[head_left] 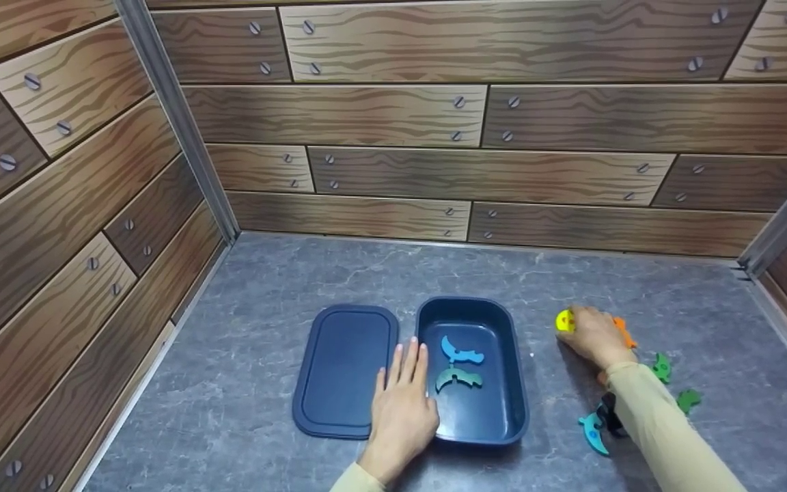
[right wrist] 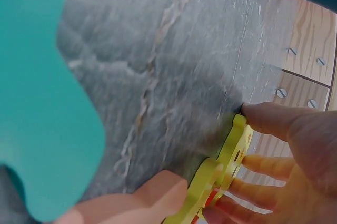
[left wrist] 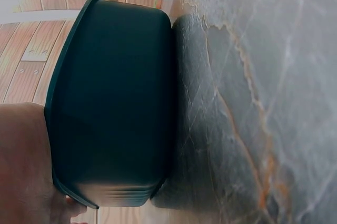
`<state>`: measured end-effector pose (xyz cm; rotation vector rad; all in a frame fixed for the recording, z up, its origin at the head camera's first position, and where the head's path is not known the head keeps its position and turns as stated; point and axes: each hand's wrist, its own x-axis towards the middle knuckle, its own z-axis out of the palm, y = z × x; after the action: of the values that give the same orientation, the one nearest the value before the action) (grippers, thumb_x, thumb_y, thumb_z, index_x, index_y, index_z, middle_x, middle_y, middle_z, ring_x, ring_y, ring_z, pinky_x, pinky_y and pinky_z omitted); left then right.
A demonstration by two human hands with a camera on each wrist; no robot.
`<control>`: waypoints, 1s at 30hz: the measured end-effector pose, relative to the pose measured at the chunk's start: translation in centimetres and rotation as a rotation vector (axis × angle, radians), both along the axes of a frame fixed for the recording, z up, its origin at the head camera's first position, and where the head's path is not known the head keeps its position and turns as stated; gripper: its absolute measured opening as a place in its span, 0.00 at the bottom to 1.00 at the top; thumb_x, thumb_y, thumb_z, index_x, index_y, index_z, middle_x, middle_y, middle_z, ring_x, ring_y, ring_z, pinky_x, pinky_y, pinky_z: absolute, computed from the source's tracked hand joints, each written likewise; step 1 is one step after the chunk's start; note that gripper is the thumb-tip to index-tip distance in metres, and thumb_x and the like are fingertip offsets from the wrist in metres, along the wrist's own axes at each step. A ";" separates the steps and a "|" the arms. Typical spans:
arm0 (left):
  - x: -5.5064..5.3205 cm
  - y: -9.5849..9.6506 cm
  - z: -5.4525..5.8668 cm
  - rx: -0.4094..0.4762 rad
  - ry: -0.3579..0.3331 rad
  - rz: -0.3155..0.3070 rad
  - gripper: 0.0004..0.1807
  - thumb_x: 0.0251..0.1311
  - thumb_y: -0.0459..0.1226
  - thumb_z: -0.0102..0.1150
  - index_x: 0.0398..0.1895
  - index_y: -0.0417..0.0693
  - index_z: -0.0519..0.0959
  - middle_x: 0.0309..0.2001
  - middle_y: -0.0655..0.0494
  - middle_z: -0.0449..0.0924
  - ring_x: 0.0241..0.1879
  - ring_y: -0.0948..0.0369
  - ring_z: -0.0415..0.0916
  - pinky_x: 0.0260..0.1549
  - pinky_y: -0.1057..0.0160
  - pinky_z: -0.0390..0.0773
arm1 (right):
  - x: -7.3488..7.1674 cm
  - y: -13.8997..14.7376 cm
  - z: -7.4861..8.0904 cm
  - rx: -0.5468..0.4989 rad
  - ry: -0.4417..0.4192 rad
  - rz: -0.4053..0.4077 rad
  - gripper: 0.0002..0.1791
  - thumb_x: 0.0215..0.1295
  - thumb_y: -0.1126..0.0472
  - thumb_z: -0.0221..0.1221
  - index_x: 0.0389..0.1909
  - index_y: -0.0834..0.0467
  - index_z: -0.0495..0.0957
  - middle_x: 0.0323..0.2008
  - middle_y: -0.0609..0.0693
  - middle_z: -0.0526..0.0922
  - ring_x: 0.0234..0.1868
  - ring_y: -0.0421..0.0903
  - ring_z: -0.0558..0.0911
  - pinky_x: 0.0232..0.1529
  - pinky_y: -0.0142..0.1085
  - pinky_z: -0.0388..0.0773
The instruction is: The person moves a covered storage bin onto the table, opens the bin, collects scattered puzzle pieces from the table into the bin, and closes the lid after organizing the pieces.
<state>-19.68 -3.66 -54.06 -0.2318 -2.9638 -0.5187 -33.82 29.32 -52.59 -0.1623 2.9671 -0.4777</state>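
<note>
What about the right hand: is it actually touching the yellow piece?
Touching. The right wrist view shows the right hand with its fingertips against the yellow piece.

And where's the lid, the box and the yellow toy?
Lid (head_left: 346,372): head view, middle of its top.
Box (head_left: 481,415): head view, bare floor inside.
Yellow toy (head_left: 563,320): head view, its uncovered end.

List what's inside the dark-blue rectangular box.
A light-blue curved piece and a green curved piece. The left hand covers part of the box; anything beneath either piece is hidden.
</note>
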 end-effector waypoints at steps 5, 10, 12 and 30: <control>-0.1 0.0 0.0 -0.001 -0.011 -0.003 0.39 0.63 0.40 0.51 0.78 0.49 0.54 0.78 0.57 0.45 0.76 0.53 0.41 0.69 0.42 0.52 | -0.2 0.1 -0.1 -0.003 0.042 0.013 0.27 0.64 0.59 0.62 0.56 0.75 0.70 0.46 0.72 0.77 0.45 0.67 0.76 0.47 0.59 0.71; -0.2 0.0 0.0 -0.019 -0.015 -0.007 0.38 0.64 0.41 0.51 0.78 0.49 0.55 0.78 0.57 0.45 0.76 0.53 0.41 0.69 0.42 0.53 | -0.2 0.0 -0.3 0.026 0.088 0.016 0.25 0.62 0.59 0.63 0.52 0.75 0.71 0.39 0.69 0.79 0.37 0.63 0.78 0.43 0.59 0.71; -0.2 0.0 0.0 -0.020 -0.020 -0.010 0.38 0.64 0.41 0.51 0.78 0.49 0.55 0.78 0.57 0.45 0.76 0.53 0.41 0.69 0.42 0.53 | -0.1 0.0 -0.3 0.035 0.096 0.014 0.26 0.61 0.59 0.63 0.52 0.75 0.71 0.39 0.69 0.79 0.38 0.64 0.77 0.45 0.61 0.70; -0.1 0.0 0.0 -0.029 -0.012 0.002 0.39 0.63 0.42 0.53 0.77 0.46 0.55 0.78 0.57 0.45 0.76 0.54 0.41 0.68 0.43 0.53 | 0.5 -0.4 -0.1 -0.077 0.098 0.012 0.34 0.56 0.57 0.66 0.57 0.75 0.71 0.46 0.71 0.77 0.42 0.64 0.75 0.42 0.56 0.72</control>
<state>-19.74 -3.70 -54.03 -0.2287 -2.9845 -0.4788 -33.29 28.96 -52.70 -0.2179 3.0427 -0.5994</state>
